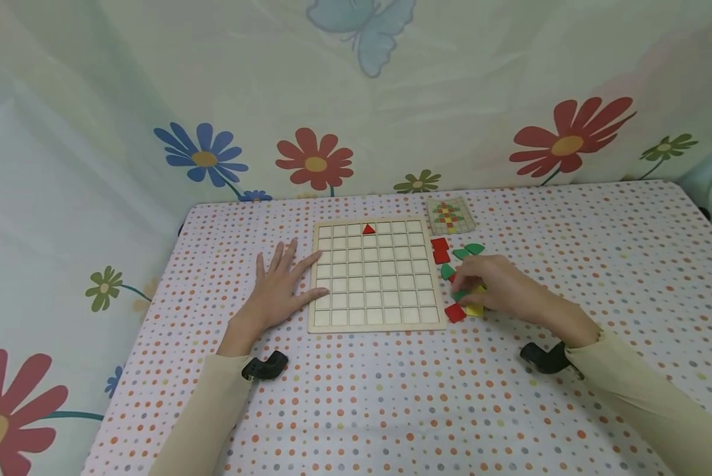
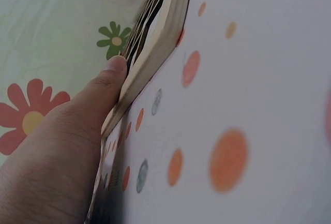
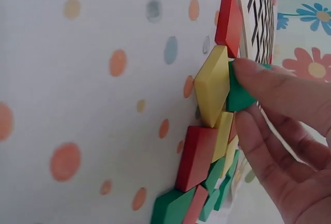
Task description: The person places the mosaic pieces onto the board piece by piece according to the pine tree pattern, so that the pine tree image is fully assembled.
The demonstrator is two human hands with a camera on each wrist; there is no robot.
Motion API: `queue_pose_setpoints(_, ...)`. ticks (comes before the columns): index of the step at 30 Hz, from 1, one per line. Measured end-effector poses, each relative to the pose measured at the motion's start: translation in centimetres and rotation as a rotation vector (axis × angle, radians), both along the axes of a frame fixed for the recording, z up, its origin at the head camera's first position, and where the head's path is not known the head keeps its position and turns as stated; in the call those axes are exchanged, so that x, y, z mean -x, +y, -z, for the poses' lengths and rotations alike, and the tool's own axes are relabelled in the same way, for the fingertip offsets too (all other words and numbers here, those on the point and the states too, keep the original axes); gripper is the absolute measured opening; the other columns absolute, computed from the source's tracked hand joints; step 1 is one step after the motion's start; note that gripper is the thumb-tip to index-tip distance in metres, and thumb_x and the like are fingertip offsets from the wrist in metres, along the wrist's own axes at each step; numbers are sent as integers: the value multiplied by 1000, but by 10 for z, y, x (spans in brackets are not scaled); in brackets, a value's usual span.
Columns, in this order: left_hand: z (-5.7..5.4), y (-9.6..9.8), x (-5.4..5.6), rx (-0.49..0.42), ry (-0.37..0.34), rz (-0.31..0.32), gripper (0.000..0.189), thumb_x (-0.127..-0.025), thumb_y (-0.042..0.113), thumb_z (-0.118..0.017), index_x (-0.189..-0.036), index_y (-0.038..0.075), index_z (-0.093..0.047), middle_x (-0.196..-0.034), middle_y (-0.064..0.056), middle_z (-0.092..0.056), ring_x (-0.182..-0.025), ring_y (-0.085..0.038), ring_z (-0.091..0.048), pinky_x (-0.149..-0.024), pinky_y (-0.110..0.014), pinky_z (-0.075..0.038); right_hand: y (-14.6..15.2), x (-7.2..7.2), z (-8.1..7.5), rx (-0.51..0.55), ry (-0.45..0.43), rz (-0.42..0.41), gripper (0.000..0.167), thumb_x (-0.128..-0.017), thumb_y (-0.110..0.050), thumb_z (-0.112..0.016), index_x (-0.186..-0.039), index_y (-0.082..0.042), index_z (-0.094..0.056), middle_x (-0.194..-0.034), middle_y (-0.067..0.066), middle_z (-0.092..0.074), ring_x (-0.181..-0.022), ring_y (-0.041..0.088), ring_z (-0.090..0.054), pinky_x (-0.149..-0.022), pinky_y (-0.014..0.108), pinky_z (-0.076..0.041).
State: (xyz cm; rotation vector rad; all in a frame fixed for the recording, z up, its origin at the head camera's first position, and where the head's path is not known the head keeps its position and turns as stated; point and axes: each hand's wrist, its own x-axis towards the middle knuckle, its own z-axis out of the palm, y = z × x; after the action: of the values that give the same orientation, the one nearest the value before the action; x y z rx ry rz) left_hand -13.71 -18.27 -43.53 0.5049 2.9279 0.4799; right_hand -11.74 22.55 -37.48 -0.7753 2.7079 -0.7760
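A square wooden grid board lies flat on the table, with one red triangle in a cell of its top row. My left hand rests spread at the board's left side, thumb and fingertip on the frame; the left wrist view shows the thumb against the board's edge. To the right of the board, my right hand pinches a green piece between thumb and finger. Around it lie red squares, yellow pieces and green leaf-shaped pieces, partly hidden by the hand.
A small pattern card with a coloured tree-like figure lies beyond the loose pieces, near the board's upper right corner. The table has a dotted cover, and a flowered cloth hangs behind it. Each wrist wears a black camera mount.
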Motion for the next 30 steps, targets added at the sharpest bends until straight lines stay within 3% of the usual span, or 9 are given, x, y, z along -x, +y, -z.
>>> queue_pose_setpoints(7, 0, -1, -1, -1, 10, 3, 80, -98, 65, -58, -166, 32, -31, -176, -14, -3, -161, -38, 6, -120, -72, 10, 5, -1, 3, 64, -47, 59, 17, -82, -1, -88, -90, -10, -76, -92, -3, -74, -85, 14, -67, -77, 36, -59)
queue_pose_setpoints(15, -1, 1, 0, -8, 1, -2, 81, -98, 67, -58, -167, 32, -30, -176, -14, -2, -161, -38, 7, -121, -70, 12, 6, 5, -4, 135, 27, 51, 16, -81, 1, -88, -93, -5, -79, -92, -1, -76, -84, 17, -70, -75, 34, -62)
queue_pose_setpoints(24, -1, -1, 0, 7, -8, -8, 82, -98, 68, -56, -167, 34, -29, -176, -13, 0, -161, -36, 9, -121, -69, 12, -31, 39, -8, 188, -6, 55, 14, -87, -1, -84, -100, -4, -81, -98, 5, -77, -86, 20, -66, -70, 27, -55)
queue_pose_setpoints(30, 1, -1, 1, 4, 3, 2, 81, -98, 69, -56, -167, 34, -29, -176, -12, -1, -161, -37, 8, -121, -69, 13, -63, 74, -8, 254, -67, -1, 13, -91, 1, -79, -104, -1, -80, -104, 10, -76, -96, 25, -69, -87, 37, -60)
